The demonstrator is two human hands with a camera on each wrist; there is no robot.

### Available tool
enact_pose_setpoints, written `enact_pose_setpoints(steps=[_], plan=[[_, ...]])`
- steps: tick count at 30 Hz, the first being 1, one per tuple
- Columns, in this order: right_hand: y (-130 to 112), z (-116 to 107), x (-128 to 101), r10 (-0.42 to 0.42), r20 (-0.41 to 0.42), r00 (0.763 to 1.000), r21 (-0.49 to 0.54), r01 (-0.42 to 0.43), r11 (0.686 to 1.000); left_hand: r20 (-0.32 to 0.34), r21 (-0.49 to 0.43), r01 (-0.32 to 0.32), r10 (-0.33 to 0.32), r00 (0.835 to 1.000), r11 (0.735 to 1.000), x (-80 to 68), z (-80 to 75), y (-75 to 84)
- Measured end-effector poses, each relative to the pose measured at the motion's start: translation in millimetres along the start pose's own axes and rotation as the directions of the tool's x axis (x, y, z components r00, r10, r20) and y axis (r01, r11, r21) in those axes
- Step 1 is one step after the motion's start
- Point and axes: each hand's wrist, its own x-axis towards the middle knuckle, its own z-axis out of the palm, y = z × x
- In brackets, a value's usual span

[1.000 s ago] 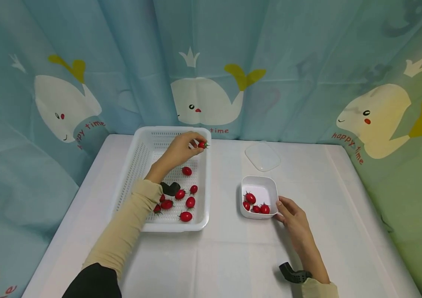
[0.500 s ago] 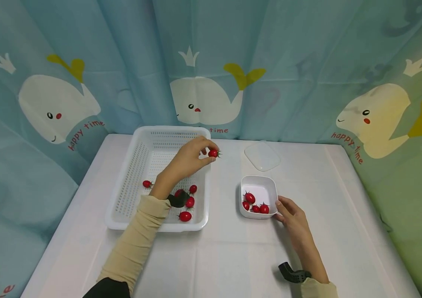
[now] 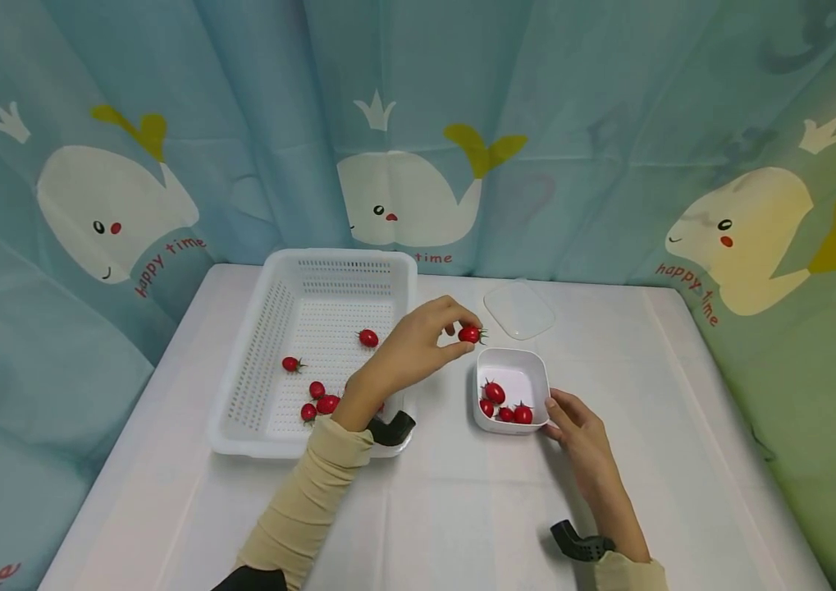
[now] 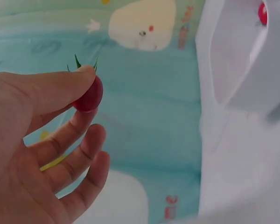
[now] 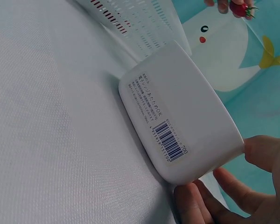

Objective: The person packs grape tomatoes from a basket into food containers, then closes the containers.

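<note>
Background: a blue-green curtain (image 3: 580, 82) printed with whales, behind a white-covered table (image 3: 705, 443). On the left stands a perforated white basket (image 3: 277, 444) with loose tomatoes (image 3: 327, 404); to the right, a small square white container (image 3: 523, 368) with four tomatoes (image 3: 495, 393) inside. A clear lid (image 3: 519, 310) lies on its far side.

The cherry tomato (image 3: 469, 334) is in the air, just beyond the container's far left corner. The left hand (image 3: 418, 345) pinches it between thumb and fingertips, remaining fingers loosely curved and apart; we cannot tell exactly which fingertips bear on its hidden side. The right hand (image 3: 586, 435) grips the container's near right corner, thumb at the rim, fingers low on the wall.

Handling, our judgement: keep the pinch light, since skin this smooth may slip or split; keep the container steady; make any release low, to limit rolling.

Specimen: oval, red, glossy in the head view, darker in the left wrist view, with thin pointed green sepals (image 4: 77, 60) at the stem end.
</note>
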Motion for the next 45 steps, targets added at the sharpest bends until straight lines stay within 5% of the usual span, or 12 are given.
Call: enact_pose_setpoints(steps=[10,20,26,31,35,41,45], plan=[[0.0,0.7,-0.1,0.009,0.002,1.000,0.001,-0.009,1.000,0.003,-0.046,0.040,-0.039,0.999,0.998,8.3,35.1,15.9],[-1.6,0.6,0.6,0.015,0.002,1.000,-0.005,-0.015,1.000,-0.019,0.002,0.098,-0.097,0.995,0.995,8.8,68.2,33.8],[-1.7,0.9,1.4,0.009,-0.004,1.000,-0.011,-0.009,1.000,-0.035,0.085,0.124,-0.122,0.992,0.989,4.8,96.0,30.3],[-0.7,0.6,0.9,0.003,0.000,1.000,-0.011,-0.003,1.000,-0.065,0.053,0.137,-0.134,0.989,0.989,0.0,112.5,18.1],[0.3,0.4,0.0,-0.009,0.001,1.000,-0.003,0.009,1.000,-0.070,0.045,0.105,-0.102,0.992,0.993,-2.9,119.2,6.7],[1.8,0.4,-0.5,-0.041,-0.005,0.999,0.002,0.041,0.999,-0.034,0.103,-0.047,0.051,0.998,0.994,-5.8,121.3,-7.1],[2.2,0.3,0.5,-0.040,-0.007,0.999,-0.004,0.040,0.999,-0.007,0.076,-0.098,0.099,0.995,0.992,-6.6,120.1,-13.8]])
